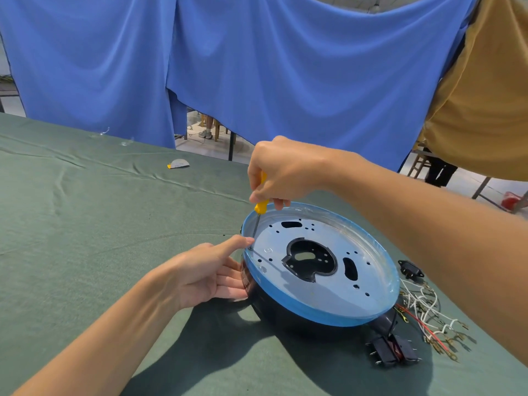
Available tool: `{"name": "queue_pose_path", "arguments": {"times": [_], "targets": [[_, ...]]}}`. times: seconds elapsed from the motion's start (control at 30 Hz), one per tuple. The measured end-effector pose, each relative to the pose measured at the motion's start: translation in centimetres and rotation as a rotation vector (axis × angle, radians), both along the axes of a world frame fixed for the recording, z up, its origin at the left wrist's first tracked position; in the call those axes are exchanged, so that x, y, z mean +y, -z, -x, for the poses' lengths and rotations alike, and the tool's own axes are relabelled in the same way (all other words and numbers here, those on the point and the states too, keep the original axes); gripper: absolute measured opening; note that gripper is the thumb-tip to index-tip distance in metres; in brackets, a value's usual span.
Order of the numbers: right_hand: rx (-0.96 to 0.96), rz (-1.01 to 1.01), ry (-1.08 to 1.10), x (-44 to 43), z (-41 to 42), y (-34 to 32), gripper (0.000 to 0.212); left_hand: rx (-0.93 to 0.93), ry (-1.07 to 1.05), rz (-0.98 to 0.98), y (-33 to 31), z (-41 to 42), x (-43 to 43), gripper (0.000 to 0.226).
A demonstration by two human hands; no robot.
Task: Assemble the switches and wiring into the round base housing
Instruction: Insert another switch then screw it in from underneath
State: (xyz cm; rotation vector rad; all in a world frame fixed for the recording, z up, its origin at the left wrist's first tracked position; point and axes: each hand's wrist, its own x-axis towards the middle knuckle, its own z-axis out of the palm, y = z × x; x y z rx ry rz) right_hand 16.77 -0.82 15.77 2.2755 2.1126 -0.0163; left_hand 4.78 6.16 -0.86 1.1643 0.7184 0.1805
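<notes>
A person is fastening near the rim.
The right hand [281,172] is gripping the screwdriver [261,205] upright; the left hand [211,270], fingers straight, is steadying the round base housing [328,315].

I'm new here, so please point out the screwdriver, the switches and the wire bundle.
screwdriver [261,206]: head view, on its yellow handle.
switches [383,352]: head view, on one black body.
wire bundle [428,317]: head view, middle of the tangle.

Your bench [85,224], draped in creased green cloth [120,267], carries the round base housing [274,307]. Just right of the housing lie a black socket [411,270] and loose wires [428,312]. Beside its near right edge, towards you, lie black switches [393,351]. Well beyond it, leftward, lies a half-round sticker [178,164].
</notes>
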Motion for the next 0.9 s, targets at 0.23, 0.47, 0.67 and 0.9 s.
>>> {"name": "queue_pose_path", "arguments": {"times": [0.23,0.47,0.67,0.9], "targets": [[0.051,0.054,-0.018,-0.3,0.4,-0.1,0.014,0.219,0.238,-0.254,-1.3,1.4,0.2,0.078],[0.101,0.047,-0.036,-0.9,0.4,0.5,0.013,0.263,0.302,-0.422,-1.7,2.4,0.4,0.079],[0.121,0.053,-0.056,-1.5,0.3,1.0,0.012,0.239,0.265,-0.604,-1.8,3.0,0.8,0.067],[0.097,0.087,-0.090,-1.8,0.1,0.9,0.004,-0.068,0.243,-0.928,-1.8,3.4,1.6,0.108]]}}
